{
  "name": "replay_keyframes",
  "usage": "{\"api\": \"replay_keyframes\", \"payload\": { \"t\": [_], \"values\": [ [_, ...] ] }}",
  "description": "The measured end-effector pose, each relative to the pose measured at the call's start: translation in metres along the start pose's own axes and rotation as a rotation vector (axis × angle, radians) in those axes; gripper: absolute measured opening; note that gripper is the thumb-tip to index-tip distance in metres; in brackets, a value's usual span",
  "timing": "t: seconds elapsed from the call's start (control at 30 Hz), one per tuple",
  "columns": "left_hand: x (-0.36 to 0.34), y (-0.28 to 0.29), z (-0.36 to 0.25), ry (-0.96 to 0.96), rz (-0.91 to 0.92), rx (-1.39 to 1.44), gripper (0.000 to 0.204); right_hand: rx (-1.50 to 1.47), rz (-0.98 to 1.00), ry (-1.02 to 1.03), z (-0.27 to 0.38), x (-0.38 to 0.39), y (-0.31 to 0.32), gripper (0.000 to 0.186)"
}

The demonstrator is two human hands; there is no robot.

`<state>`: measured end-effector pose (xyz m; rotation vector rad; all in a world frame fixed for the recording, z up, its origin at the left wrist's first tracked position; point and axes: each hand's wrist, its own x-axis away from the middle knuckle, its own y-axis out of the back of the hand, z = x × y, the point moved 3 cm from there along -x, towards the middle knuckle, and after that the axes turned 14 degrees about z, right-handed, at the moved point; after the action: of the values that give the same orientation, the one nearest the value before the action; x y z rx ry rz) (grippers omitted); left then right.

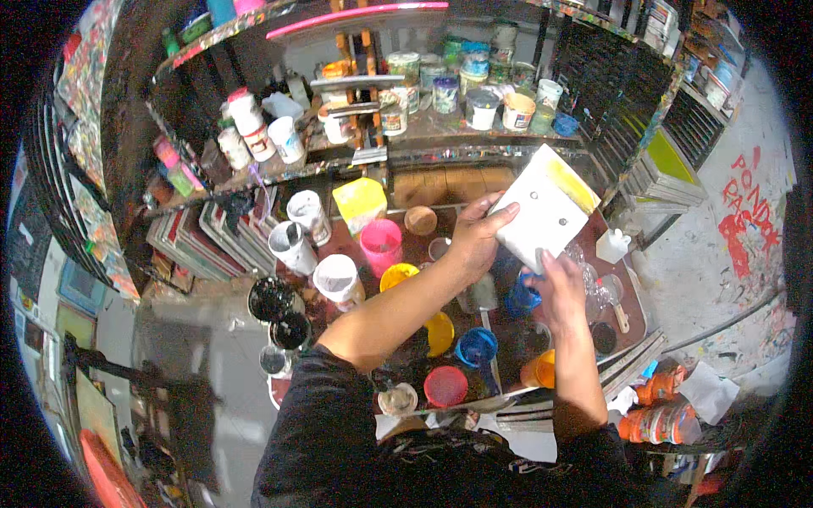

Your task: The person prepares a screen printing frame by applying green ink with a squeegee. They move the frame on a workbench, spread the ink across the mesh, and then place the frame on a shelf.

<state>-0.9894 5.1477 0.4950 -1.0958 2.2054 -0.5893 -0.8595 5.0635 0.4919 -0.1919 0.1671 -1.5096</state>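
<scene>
Both my hands hold up a flat, white, squarish piece (542, 212) over the table. It has two small dark round spots, and yellow paint runs along its upper right edge; I cannot tell exactly what it is. My left hand (481, 230) pinches its left edge, thumb on top. At the lower corner, my right hand (559, 275) grips it with the fingers partly hidden. Beneath and around my arms stand a pink cup (381, 245), a blue cup (476, 346), a red-pink tub (445, 386) and an orange cup (539, 369).
White cups (337, 279) and black-stained tubs (273, 300) crowd the table's left side. A yellow-smeared container (360, 203) stands behind. Paint jars (483, 108) line the back shelf. Framed screens (203, 241) lean at left. A brush (622, 317) and a white bottle (613, 245) are at right.
</scene>
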Motion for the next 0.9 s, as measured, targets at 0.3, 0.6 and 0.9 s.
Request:
{"api": "replay_keyframes", "payload": {
  "t": [0.3, 0.6, 0.9],
  "values": [
    [0.062, 0.073, -0.093, 0.159, -0.444, -0.687, 0.037, 0.264, 0.320, -0.005, -0.036, -0.101, -0.071, 0.029],
    [0.222, 0.097, -0.190, 0.015, -0.662, -0.433, 0.044, 1.139, 0.317, 0.809, -0.093, -0.337, -0.122, 0.037],
    [0.451, 0.096, -0.204, -0.069, -1.522, -0.652, 0.030, 1.046, 0.312, 0.913, -0.165, -0.455, -0.180, 0.039]
  ]
}}
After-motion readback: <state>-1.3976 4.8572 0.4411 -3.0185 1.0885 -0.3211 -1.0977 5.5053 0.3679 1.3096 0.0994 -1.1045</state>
